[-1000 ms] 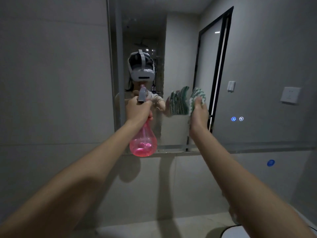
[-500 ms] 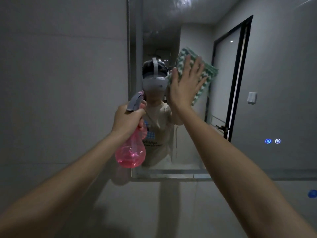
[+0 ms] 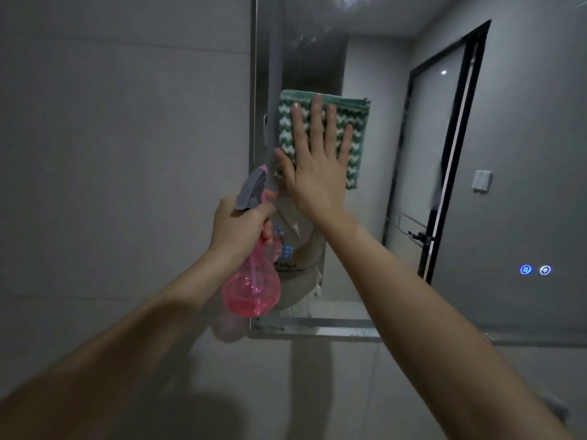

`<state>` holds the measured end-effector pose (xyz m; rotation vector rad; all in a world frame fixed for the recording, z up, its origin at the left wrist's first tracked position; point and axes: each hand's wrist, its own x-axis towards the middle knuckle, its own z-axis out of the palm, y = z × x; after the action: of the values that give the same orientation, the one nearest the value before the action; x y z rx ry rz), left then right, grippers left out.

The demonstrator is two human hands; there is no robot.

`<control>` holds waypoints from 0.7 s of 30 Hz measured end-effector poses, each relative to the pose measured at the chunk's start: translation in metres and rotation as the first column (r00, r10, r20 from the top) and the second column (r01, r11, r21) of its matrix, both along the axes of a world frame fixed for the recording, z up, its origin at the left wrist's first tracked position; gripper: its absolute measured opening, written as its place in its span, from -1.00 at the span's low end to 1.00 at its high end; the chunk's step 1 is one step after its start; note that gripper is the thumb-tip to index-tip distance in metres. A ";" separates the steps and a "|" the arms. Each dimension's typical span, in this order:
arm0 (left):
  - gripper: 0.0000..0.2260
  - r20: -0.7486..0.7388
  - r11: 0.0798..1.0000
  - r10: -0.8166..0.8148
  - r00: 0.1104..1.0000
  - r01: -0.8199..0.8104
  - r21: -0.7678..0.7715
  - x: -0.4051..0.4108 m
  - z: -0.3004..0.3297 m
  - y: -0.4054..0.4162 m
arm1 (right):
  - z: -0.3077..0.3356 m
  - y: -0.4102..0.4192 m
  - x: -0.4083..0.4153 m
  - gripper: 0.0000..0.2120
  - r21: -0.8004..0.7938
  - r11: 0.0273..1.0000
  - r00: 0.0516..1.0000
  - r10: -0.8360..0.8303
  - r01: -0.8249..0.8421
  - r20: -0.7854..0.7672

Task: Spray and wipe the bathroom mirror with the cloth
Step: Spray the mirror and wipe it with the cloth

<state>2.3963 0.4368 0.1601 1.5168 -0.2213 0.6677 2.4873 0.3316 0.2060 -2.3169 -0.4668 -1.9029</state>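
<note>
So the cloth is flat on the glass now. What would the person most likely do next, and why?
Probably slide the right hand sideways to the right, dragging the green and white cloth across the mirror. The fingers are spread flat on the cloth, which sits near the mirror's left edge, so most of the glass lies to the right. The left hand holds the pink spray bottle low, beside the cloth.

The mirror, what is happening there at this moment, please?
A person is cleaning the bathroom mirror. The right hand, fingers straight, presses a green and white cloth flat against the glass near the mirror's left edge. The left hand grips a pink spray bottle just below, nozzle up.
</note>
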 end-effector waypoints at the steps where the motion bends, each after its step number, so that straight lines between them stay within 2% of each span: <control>1: -0.87 -0.003 1.000 0.005 1.000 -0.005 -0.001 0.001 -0.003 0.002 | -0.004 0.002 0.000 -0.40 -0.018 1.000 1.000 0.001 -0.001 0.008; 6: -0.91 -0.037 1.000 0.025 0.999 -0.024 0.009 0.004 -0.019 0.007 | -0.017 0.003 0.002 -0.41 -0.070 0.998 1.000 -0.004 0.006 0.025; 11: -0.85 -0.052 1.000 0.014 0.999 -0.015 -0.016 0.006 -0.032 0.005 | -0.044 -0.006 0.003 -0.43 -0.130 0.991 0.999 -0.016 0.020 0.030; 14: -0.91 -0.061 1.000 0.012 0.998 -0.012 0.004 0.005 -0.037 0.000 | -0.066 -0.016 0.004 -0.43 -0.150 0.988 0.999 -0.022 0.026 0.026; 18: -0.79 -0.084 0.998 0.037 0.996 -0.033 0.048 0.001 -0.043 -0.005 | -0.104 -0.036 0.006 -0.42 -0.184 0.979 0.996 -0.079 0.087 0.051; 21: -0.81 -0.079 0.997 0.038 0.996 -0.033 0.070 -0.002 -0.043 -0.009 | -0.119 -0.050 0.006 -0.42 -0.223 0.970 0.995 -0.086 0.095 0.050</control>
<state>2.3941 0.4275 0.1166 1.6135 -0.1579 0.6314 2.4929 0.2814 0.0866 -2.4823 -0.6226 -2.0381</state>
